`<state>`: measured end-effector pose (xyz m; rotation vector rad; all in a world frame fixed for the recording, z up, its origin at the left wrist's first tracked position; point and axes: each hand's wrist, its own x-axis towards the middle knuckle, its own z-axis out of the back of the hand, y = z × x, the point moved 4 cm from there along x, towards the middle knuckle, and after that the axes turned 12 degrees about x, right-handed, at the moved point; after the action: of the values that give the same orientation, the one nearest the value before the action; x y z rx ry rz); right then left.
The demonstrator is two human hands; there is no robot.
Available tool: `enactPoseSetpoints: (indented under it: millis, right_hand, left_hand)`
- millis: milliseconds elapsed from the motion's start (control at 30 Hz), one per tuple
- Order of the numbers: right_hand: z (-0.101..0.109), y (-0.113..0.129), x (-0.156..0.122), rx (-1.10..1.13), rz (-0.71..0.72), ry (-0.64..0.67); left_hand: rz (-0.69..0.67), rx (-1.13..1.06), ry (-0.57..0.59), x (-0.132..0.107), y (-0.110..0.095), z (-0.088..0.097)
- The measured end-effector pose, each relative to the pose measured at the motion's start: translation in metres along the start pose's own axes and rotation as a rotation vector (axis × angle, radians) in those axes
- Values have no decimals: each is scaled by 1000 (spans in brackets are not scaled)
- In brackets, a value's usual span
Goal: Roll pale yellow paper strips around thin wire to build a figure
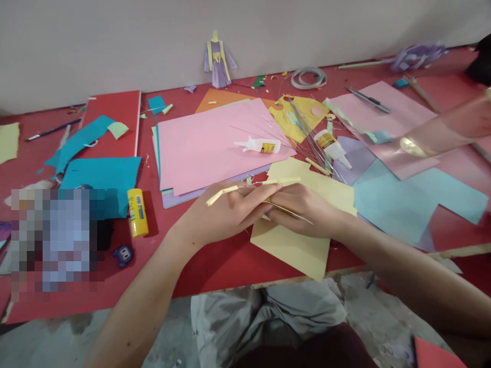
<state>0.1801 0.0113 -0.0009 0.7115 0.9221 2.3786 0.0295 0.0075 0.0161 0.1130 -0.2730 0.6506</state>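
Both hands meet over the table, fingers closed around a thin wire frame with pale yellow paper rolled on its ends. My left hand point(224, 214) grips it from the left, and one paper-wrapped wire point(226, 191) sticks out above the knuckles. My right hand point(305, 204) pinches the same piece from the right; a bare wire lies across its fingers. The overlapping fingers hide the middle. Beneath my right hand lies a pale yellow paper sheet point(295, 253). Just beyond are a white glue bottle point(259, 146) and a stack of pink paper point(199, 153).
A paper doll in a purple dress point(220, 64) leans on the wall. Left are a yellow glue stick point(137, 212) and teal paper point(99, 184). Right are another glue bottle point(332, 146), loose wires, a craft knife point(369, 99) and a transparent, tube-like object point(445, 128).
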Motion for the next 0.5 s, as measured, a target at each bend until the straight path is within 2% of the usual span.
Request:
enactPoseSetpoints:
  millis: [133,300,500]
  right_hand:
    - [-1,0,0,-11,-4,0]
    - [-1,-1,0,-44,-4,15]
    - [-1,-1,-2,-56,-17,35]
  left_hand:
    - [3,29,39,0,-1,-1]
    - [6,56,33,2,-2,4]
    - [37,57,120,4,-3,3]
